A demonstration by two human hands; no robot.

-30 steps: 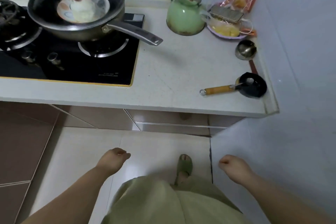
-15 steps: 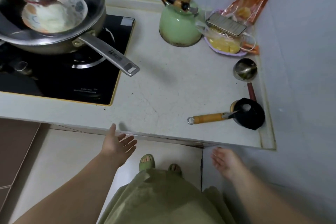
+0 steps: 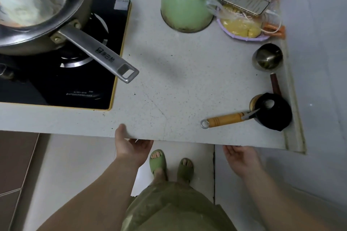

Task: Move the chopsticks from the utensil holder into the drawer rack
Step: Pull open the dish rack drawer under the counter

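Note:
No chopsticks, utensil holder or drawer rack show in the head view. My left hand (image 3: 129,146) is at the front edge of the white countertop (image 3: 169,99), thumb on top of the edge and fingers tucked beneath it. My right hand (image 3: 240,155) is palm up just under the same edge, further right, its fingertips hidden by the counter. Both hands hold nothing. The cabinet front below the counter is hidden from this angle.
A steel pan (image 3: 43,9) with a long handle (image 3: 101,56) juts over the black hob (image 3: 75,80). A green kettle (image 3: 185,5), a phone (image 3: 244,0) on bagged food, a steel cup (image 3: 267,58) and a black ladle with an orange handle (image 3: 223,120) stand on the counter. A wall runs along the right.
I have stepped closer and leaned over the counter. Both hands rose from loose fists near my waist, opened, and reached the counter's front edge.

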